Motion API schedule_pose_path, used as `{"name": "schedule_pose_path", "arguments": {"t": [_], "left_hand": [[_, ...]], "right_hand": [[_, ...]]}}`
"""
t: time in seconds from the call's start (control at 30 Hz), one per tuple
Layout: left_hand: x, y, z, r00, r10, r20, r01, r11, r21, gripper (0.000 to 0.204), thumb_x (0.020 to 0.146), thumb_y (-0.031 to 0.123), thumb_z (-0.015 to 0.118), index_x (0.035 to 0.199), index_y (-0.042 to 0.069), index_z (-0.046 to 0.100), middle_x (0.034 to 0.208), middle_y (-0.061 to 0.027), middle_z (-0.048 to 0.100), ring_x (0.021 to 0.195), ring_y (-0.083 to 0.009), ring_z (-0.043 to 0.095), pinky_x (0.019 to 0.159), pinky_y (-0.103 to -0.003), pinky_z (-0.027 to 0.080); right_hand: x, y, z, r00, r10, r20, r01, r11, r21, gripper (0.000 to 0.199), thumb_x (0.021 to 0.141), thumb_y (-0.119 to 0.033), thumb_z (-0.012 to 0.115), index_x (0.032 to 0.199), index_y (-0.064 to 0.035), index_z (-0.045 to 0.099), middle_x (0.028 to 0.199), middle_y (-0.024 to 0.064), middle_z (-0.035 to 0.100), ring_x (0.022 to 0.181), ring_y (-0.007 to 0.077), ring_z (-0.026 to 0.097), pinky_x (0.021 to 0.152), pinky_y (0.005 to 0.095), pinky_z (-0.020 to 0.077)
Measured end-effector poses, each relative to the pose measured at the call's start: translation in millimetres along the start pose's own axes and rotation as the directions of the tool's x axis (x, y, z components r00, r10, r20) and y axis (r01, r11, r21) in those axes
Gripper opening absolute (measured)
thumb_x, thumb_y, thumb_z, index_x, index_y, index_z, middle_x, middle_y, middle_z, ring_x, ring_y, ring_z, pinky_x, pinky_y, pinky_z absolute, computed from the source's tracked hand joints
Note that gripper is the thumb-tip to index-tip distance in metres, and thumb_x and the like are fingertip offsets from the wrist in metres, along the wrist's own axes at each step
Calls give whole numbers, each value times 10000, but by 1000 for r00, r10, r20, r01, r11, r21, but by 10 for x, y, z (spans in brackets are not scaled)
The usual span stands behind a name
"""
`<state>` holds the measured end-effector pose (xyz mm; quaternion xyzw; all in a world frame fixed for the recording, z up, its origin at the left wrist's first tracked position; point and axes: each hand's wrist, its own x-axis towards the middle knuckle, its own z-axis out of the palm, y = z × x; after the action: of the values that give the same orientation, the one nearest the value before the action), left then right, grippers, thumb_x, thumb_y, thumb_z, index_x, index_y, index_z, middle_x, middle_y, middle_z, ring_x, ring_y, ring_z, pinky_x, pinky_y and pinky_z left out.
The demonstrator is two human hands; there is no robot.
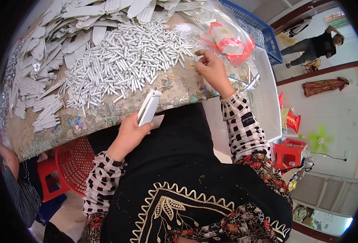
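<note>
left hand [131, 131]: closed round the lower end of a slim white plastic piece [149, 108], tilted upright just off the near edge of the table [37, 143].
hold: best kept low and steady, leaving the dark gap along the piece uncovered.
open room: a narrow bare strip between that edge and the pegs.
right hand [212, 75]: over the tabletop, fingers bent, thumb and forefinger drawn close; cannot tell whether they pinch anything.
right limit: white crate [264, 101] beside the table; keep the elbow clear.
white pegs [118, 60]: heaped loose; best lifted singly from the fringe.
far left: stacked white panels [83, 11].
</note>
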<state>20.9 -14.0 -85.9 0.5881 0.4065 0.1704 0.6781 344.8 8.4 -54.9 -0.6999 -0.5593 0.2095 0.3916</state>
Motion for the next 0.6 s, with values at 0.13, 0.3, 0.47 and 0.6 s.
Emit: {"name": "schedule_pose_path", "arguments": {"t": [0.13, 0.3, 0.47, 0.6], "left_hand": [[-15, 15, -3, 1000, 24, -20, -22, 996, 92, 273, 833, 58, 630, 1079, -42, 565, 822, -38, 614, 673, -92, 582, 632, -250, 485], [-42, 45, -15, 998, 59, -33, -55, 993, 104, 266, 835, 66, 635, 1069, -42, 568, 801, -29, 612, 664, -87, 579, 622, -248, 480], [-68, 29, 2, 997, 65, -49, -60, 993, 105, 262, 835, 68, 636, 1062, -44, 566, 792, -28, 609, 653, -87, 575, 613, -250, 478], [11, 65, 11, 998, 56, -33, -55, 997, 51, 263, 839, 77, 626, 1071, -37, 581, 802, -44, 622, 651, -94, 574, 603, -255, 474]], "right_hand": [[108, -22, -236, 998, 47, -32, -32, 931, 363, 304, 828, -11, 606, 1124, 28, 550, 795, 55, 599, 672, 131, 615, 609, 244, 515], [326, 42, -882, 926, 0, -378, 149, 919, 365, 318, 854, -13, 583, 1159, 33, 504, 835, 63, 604, 704, 139, 617, 635, 256, 528], [599, 766, -1720, 747, 16, -665, 157, 967, 200, 407, 872, -57, 526, 1262, 51, 482, 859, 74, 602, 672, 133, 594, 594, 257, 510], [586, 1438, -2175, 756, 154, -636, -311, 940, -142, 488, 847, -119, 480, 1316, 12, 512, 847, 117, 625, 608, 148, 580, 540, 285, 488]]}}
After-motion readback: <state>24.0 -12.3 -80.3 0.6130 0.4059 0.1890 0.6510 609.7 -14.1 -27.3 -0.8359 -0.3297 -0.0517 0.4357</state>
